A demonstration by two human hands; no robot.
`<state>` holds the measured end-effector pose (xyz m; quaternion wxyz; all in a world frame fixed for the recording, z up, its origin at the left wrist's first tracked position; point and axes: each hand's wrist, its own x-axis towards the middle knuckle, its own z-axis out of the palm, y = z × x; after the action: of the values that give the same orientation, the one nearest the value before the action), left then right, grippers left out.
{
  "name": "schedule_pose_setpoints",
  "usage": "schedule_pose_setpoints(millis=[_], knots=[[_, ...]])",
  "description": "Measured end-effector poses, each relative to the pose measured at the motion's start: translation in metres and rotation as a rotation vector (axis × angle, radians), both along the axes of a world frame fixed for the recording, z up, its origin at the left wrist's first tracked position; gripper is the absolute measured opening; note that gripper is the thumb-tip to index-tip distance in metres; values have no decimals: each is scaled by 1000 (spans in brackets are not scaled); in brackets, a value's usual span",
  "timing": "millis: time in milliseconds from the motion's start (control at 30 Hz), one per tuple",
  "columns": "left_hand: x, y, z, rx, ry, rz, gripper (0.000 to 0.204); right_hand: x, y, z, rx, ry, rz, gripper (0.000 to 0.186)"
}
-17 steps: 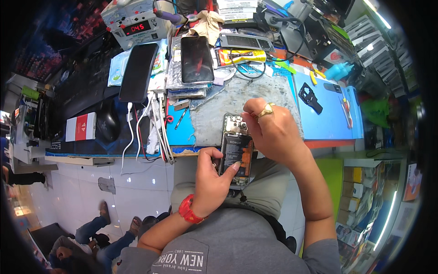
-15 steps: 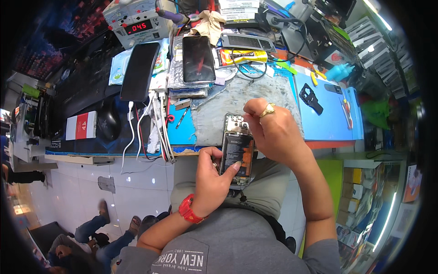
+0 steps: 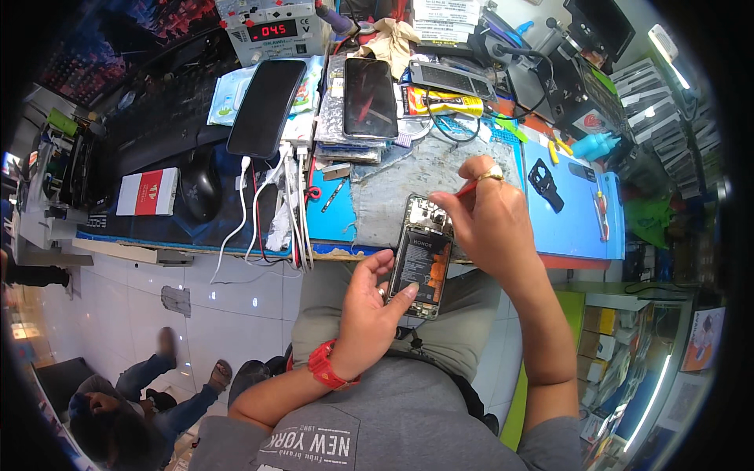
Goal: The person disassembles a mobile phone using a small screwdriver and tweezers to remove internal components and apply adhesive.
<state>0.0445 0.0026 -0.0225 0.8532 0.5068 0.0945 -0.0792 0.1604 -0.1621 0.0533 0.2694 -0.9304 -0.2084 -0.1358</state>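
Observation:
My left hand (image 3: 369, 306) grips an opened smartphone (image 3: 422, 263), its thumb lying over the lower part of the dark battery (image 3: 420, 255). The back cover is off, so circuit parts and an orange patch beside the battery show. The phone is held at the bench's front edge, above my lap. At its upper end my right hand (image 3: 491, 220) is closed in a pinch, fingertips by the camera area. A bit of red shows between those fingers, too small to name.
A worn grey mat (image 3: 400, 169) covers the bench before me. Beyond it lie a dark phone (image 3: 371, 98) on bubble-wrapped packs and another phone (image 3: 267, 106) by white cables (image 3: 298, 204). To the right, a black phone part (image 3: 544, 185) rests on a blue mat (image 3: 577, 228). A power supply (image 3: 271, 31) stands behind.
The bench has shifted rightward in view as my head turned. My right fingertips have moved slightly on the phone's upper end, and red now shows between them. The left hand keeps its grip.

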Motion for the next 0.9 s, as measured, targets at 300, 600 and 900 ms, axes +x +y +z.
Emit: schedule_pose_setpoints(millis=[300, 600, 900], knots=[[19, 11, -7, -141, 91, -233, 43, 1, -4, -1, -2, -35, 87, 26], [21, 9, -9, -145, 93, -235, 38, 4, -4, -4, -25, 5, -39, 23], [21, 9, -7, -124, 90, -253, 40, 3, -3, -5, 180, 108, 33, 28]])
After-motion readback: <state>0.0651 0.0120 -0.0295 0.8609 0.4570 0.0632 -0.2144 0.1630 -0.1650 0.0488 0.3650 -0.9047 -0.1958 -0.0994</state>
